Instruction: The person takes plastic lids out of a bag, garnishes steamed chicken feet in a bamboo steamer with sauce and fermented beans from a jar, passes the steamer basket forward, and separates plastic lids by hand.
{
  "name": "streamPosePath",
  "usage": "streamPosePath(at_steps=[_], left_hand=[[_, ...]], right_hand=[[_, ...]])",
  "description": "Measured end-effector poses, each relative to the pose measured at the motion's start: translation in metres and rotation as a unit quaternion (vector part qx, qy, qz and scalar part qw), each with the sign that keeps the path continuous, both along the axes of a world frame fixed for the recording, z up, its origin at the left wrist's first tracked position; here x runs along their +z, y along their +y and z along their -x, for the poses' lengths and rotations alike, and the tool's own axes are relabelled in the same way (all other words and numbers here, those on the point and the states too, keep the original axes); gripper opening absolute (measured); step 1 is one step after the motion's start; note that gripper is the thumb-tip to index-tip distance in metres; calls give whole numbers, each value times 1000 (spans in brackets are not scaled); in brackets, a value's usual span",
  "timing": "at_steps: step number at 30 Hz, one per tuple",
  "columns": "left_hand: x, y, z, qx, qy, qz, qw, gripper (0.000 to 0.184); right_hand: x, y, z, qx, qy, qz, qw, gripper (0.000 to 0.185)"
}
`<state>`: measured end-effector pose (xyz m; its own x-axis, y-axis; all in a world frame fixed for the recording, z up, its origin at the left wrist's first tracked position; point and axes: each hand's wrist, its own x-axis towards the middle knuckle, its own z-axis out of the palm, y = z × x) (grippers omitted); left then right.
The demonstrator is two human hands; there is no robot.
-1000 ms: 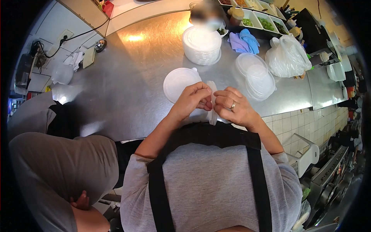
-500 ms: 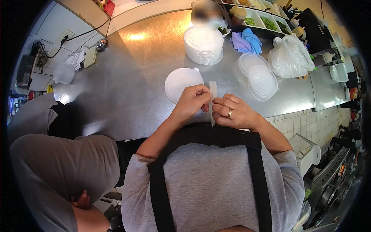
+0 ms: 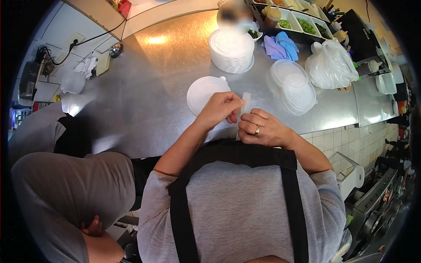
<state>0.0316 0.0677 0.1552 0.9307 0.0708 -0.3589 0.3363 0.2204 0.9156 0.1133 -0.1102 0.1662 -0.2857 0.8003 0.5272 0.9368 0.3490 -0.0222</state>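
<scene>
Both hands grip a translucent plastic lid (image 3: 247,100), turned nearly edge-on toward me so that only a narrow strip shows. My left hand (image 3: 219,109) pinches it between thumb and fingers from the left. On the other side, my right hand (image 3: 265,128), with a ring on one finger, is curled against its lower part. Beside my left hand lies a round white lid (image 3: 202,94) with a small tab, partly covered by that hand. Clear round lids (image 3: 300,97) overlap on the counter to the right of my right hand.
A tall stack of white round lids (image 3: 231,50) stands farther back on the steel counter (image 3: 144,87). Beyond are purple and blue cloths (image 3: 280,46), a white plastic bag (image 3: 331,65) and trays of chopped greens (image 3: 305,26). Another person's arm (image 3: 103,252) is close at left.
The held lid has tilted slightly, its top leaning right. My left hand has shifted a little up and right along it, and my right hand slightly left.
</scene>
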Motion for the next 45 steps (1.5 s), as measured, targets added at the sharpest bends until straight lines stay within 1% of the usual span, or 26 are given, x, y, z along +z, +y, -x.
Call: streamPosePath(at_steps=[3, 6, 12, 16, 18, 21, 22, 24, 25, 26, 27, 28, 30, 31, 33, 35, 36, 37, 38, 40, 41, 43, 44, 45], left_hand=[[0, 2, -2, -7, -8, -5, 1000, 18], [0, 2, 1, 7, -4, 14, 1000, 15], [-7, 5, 12, 76, 10, 66, 995, 12], [-13, 10, 20, 104, 4, 80, 991, 11], [-10, 16, 27, 108, -23, 88, 990, 12], [-11, 34, 38, 127, -85, 72, 986, 12], [-14, 42, 42, 134, -109, 62, 983, 12], [-33, 69, 51, 151, -130, 106, 974, 12], [-33, 76, 52, 159, -140, 129, 969, 12], [-33, 79, 52, 159, -155, 127, 967, 14], [-39, 83, 52, 169, -134, 108, 970, 14], [-48, 90, 52, 178, -115, 87, 973, 15], [-56, 101, 53, 189, -77, 35, 978, 16], [-56, 104, 53, 193, -57, 3, 980, 17], [-56, 111, 57, 192, -19, -61, 979, 16], [-55, 119, 61, 183, 19, -125, 975, 16], [-53, 116, 61, 220, 19, -258, 941, 15], [-48, 107, 62, 251, 18, -385, 888, 14], [-42, 97, 62, 276, 16, -504, 818, 13], [-19, 65, 58, 299, -65, -512, 803, 9], [-11, 48, 55, 309, -106, -514, 793, 8], [-7, 17, 48, 245, -176, -380, 874, 6], [-7, 4, 44, 183, -151, -285, 929, 7], [-7, -8, 39, 118, -122, -185, 968, 8]], right_hand=[[5, 2, -1, 13, -11, 11, 1000, 18], [6, 4, 1, 8, -1, -11, 1000, 13], [3, -5, -4, 1, -2, 1, 1000, 17], [9, -13, -5, -15, 22, 44, 999, 21], [16, -19, -6, -30, 26, 69, 997, 25], [26, -34, -14, -71, 18, 99, 992, 29], [26, -39, -18, -105, 34, 86, 990, 27], [24, -49, -27, -173, 68, 59, 981, 22], [23, -53, -28, -235, 136, 56, 961, 22], [20, -56, -29, -295, 203, 52, 932, 22], [16, -57, -29, -352, 268, 49, 896, 22], [11, -57, -28, -403, 369, 77, 834, 20], [-3, -56, -35, -419, 454, 95, 781, 18], [-13, -56, -39, -425, 495, 105, 750, 17], [-50, -60, -49, -385, 579, 72, 715, 20], [-59, -59, -50, -357, 645, 54, 674, 25], [-57, -57, -47, -352, 670, 52, 651, 28], [-56, -55, -45, -348, 694, 49, 628, 31], [-58, -55, -45, -347, 703, 55, 618, 33], [-63, -57, -45, -347, 721, 65, 596, 39], [-63, -57, -44, -345, 719, 61, 601, 38], [-57, -52, -38, -340, 713, 54, 610, 37], [-52, -49, -33, -355, 700, 52, 617, 37], [-43, -43, -26, -379, 656, 48, 651, 37]])
